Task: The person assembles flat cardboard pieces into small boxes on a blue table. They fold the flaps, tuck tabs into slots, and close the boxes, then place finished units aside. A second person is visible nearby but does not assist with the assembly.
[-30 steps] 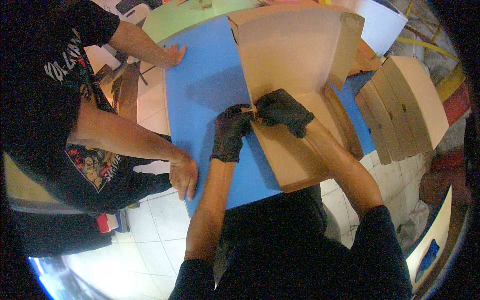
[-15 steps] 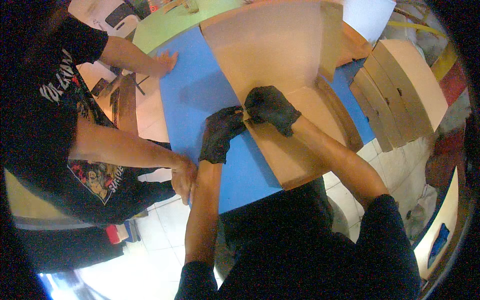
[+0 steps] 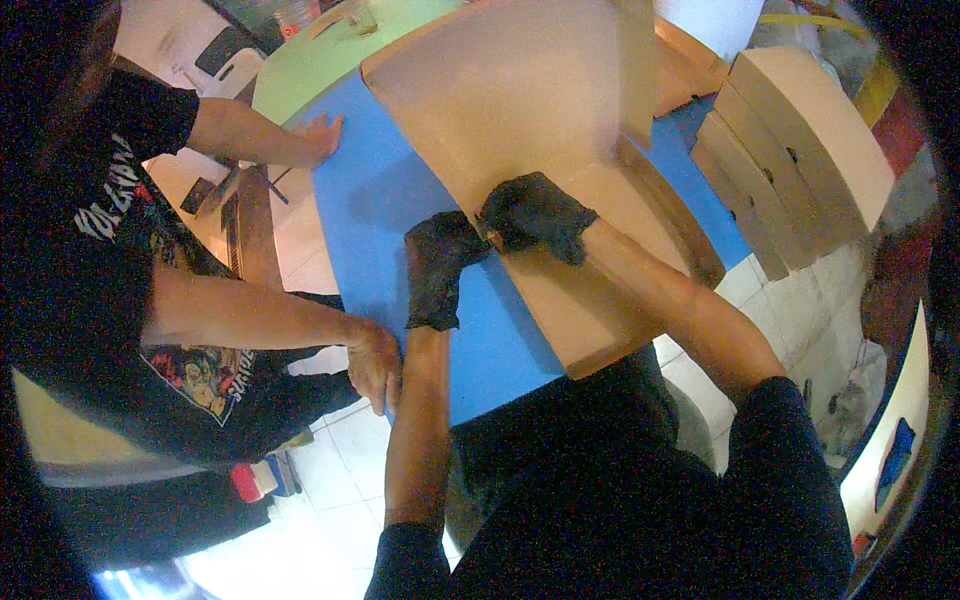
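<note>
A brown cardboard box (image 3: 520, 85) lies opened out on the blue tabletop (image 3: 385, 215), its large panel raised toward the far side. At the fold on its left edge both my hands, in black gloves, meet. My left hand (image 3: 440, 265) comes from the blue side with its fingers closed at the edge of the cardboard. My right hand (image 3: 535, 218) is over the inside of the box, fingers curled and closed on the same edge. The fingertips are largely hidden, and whatever small thing may be between them cannot be made out.
A stack of flat cardboard boxes (image 3: 790, 165) stands at the right. On the left, another person in a black shirt (image 3: 150, 190) rests one hand (image 3: 318, 140) on the table and holds the other (image 3: 378, 370) beside my left forearm. A green tabletop (image 3: 310, 65) adjoins at the back.
The view has shifted slightly, so the scene sits a little differently. My hands stay at the same fold of the box, with the fingers drawn slightly closer together.
</note>
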Demonstrator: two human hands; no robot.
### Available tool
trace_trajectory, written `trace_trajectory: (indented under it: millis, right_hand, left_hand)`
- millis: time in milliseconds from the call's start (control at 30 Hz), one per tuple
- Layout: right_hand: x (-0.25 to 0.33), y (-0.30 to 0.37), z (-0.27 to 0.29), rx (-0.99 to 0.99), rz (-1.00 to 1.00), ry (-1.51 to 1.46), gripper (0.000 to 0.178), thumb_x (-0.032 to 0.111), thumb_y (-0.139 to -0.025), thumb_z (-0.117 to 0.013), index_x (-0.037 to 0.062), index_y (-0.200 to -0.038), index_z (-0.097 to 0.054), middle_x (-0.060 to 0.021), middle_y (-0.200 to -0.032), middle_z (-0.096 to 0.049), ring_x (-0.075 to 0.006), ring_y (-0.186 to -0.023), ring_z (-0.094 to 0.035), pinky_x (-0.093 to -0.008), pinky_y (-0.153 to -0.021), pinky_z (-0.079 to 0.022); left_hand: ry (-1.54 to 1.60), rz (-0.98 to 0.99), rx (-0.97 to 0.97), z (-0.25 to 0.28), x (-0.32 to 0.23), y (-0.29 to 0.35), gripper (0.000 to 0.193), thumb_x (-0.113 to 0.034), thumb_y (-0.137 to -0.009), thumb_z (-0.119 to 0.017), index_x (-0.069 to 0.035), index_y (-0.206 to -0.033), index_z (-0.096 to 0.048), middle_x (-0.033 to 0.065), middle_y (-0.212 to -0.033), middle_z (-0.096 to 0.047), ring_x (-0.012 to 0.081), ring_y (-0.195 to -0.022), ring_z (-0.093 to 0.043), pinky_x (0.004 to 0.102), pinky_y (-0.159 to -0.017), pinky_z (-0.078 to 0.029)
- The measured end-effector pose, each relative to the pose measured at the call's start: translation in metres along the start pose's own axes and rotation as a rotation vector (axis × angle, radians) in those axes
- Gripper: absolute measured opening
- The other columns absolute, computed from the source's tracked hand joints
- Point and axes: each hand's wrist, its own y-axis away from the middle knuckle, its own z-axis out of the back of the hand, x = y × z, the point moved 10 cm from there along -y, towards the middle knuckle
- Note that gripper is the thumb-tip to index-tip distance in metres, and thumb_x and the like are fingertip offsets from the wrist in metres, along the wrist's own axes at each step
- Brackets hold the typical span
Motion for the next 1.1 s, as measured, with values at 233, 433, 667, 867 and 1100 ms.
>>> trace_trajectory:
  millis: [233, 433, 667, 867, 1100]
  right_hand:
    - [-0.016, -0.005, -0.012, -0.011, -0.113, 0.086, 0.006, 0.005, -0.083, -0.066, 0.0012, -0.083, -0.072, -0.0069, -0.074, -0.069, -0.0143, -0.060, -0.061, -0.0293, -0.055, -0.051]
    - [-0.022, 0.005, -0.007, -0.197, -0.329, 0.248, 0.017, 0.019, -0.074, -0.070, 0.0029, -0.080, -0.071, -0.0209, -0.078, -0.070, -0.0378, -0.071, -0.068, -0.0449, -0.065, -0.055]
    - [-0.005, 0.008, -0.009, -0.165, -0.238, 0.272, 0.020, 0.024, -0.079, -0.064, 0.0061, -0.083, -0.071, -0.0238, -0.083, -0.068, -0.0445, -0.079, -0.066, -0.0505, -0.070, -0.053]
    - [0.014, 0.005, -0.018, 0.023, -0.117, 0.213, 0.026, 0.022, -0.090, -0.055, 0.0025, -0.088, -0.071, -0.0219, -0.081, -0.068, -0.0413, -0.079, -0.067, -0.0480, -0.074, -0.053]
    - [0.027, 0.113, 0.137, -0.108, -0.475, 0.644, 0.026, 0.025, -0.094, -0.058, 0.0046, -0.108, -0.068, -0.0187, -0.111, -0.067, -0.0373, -0.104, -0.062, -0.0420, -0.091, -0.050]
  left_hand:
    - [-0.119, -0.284, 0.000, 0.007, -0.033, 0.009, 0.015, -0.015, -0.075, -0.070, -0.003, -0.071, -0.063, 0.0070, -0.070, -0.063, 0.0159, -0.063, -0.059, 0.0323, -0.060, -0.048]
    - [0.223, -0.092, 0.046, -0.002, -0.017, 0.004, 0.016, -0.016, -0.079, -0.067, -0.002, -0.086, -0.065, 0.0063, -0.073, -0.063, 0.0150, -0.064, -0.058, 0.0298, -0.060, -0.047]
    - [0.299, 0.026, -0.064, 0.008, -0.012, 0.031, 0.029, -0.016, -0.086, -0.064, 0.000, -0.110, -0.063, 0.0113, -0.086, -0.067, 0.0186, -0.078, -0.065, 0.0323, -0.066, -0.051]
    - [-0.351, -0.179, -0.226, 0.008, -0.041, 0.038, 0.026, -0.010, -0.086, -0.062, -0.004, -0.111, -0.064, 0.0108, -0.100, -0.066, 0.0222, -0.089, -0.067, 0.0318, -0.072, -0.055]
    - [0.337, 0.122, -0.249, 0.063, -0.019, 0.049, 0.058, 0.006, -0.080, -0.062, -0.007, -0.135, -0.053, 0.0142, -0.122, -0.062, 0.0246, -0.101, -0.063, 0.0327, -0.079, -0.055]
